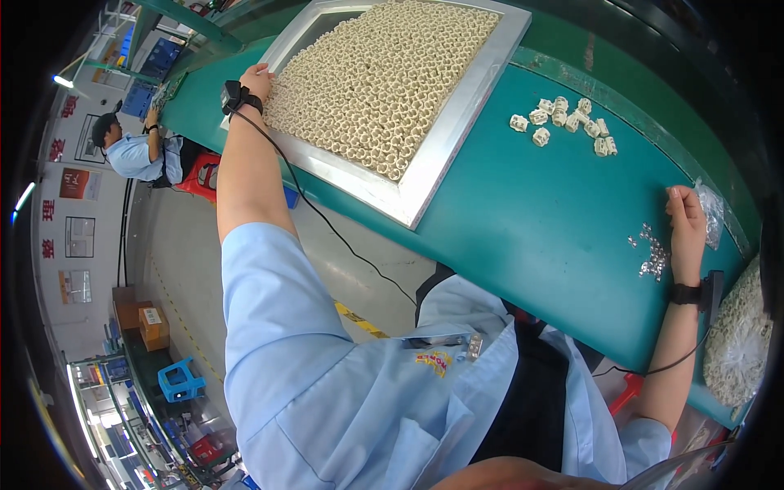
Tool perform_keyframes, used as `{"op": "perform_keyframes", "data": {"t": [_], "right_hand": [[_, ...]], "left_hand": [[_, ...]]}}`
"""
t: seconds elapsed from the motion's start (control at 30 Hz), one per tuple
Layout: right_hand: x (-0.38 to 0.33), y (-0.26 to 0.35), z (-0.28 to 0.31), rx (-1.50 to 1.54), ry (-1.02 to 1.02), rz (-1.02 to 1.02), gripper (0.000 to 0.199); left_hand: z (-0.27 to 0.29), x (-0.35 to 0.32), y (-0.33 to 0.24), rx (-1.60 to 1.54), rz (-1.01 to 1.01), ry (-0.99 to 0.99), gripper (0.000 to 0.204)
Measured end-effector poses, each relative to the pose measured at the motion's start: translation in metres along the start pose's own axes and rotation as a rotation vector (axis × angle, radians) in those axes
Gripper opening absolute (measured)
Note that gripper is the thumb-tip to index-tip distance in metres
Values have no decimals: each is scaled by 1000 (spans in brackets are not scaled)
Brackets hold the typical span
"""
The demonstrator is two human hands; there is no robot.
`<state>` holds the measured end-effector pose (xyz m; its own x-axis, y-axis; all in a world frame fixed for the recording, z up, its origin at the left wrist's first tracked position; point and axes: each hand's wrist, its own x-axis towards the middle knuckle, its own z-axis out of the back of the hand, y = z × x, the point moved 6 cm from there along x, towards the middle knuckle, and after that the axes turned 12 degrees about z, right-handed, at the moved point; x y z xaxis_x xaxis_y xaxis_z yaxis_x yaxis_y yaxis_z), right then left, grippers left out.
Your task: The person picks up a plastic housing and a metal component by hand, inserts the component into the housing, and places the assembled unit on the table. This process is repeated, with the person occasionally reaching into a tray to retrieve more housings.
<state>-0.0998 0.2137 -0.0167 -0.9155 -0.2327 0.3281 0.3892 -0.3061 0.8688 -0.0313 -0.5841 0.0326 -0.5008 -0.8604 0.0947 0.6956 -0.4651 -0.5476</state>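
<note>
Co-worker [135, 151]: seated far left, at the tabletop's [523, 212] far end.
Left hand [256, 82]: rests on the tray's [445, 143] left edge; fingers curled against the rim, how far open I cannot tell.
Tray: metal-framed, packed with cream parts [384, 77], lying on the green tabletop.
Loose parts [563, 121]: small cluster right of the tray.
Metal bits [653, 253]: scattered just beside the right hand.
Right hand [686, 214]: fingers pinched on a clear bag [713, 211].
</note>
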Motion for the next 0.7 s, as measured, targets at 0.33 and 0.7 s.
{"op": "perform_keyframes", "data": {"t": [0.33,0.7], "right_hand": [[2,3,-4,45,14,19,19],[4,4,-9,19,80,27,19]], "left_hand": [[23,-38,-36,-499,-129,-46,24],[-40,-338,-232,-485,-861,715,27]]}}
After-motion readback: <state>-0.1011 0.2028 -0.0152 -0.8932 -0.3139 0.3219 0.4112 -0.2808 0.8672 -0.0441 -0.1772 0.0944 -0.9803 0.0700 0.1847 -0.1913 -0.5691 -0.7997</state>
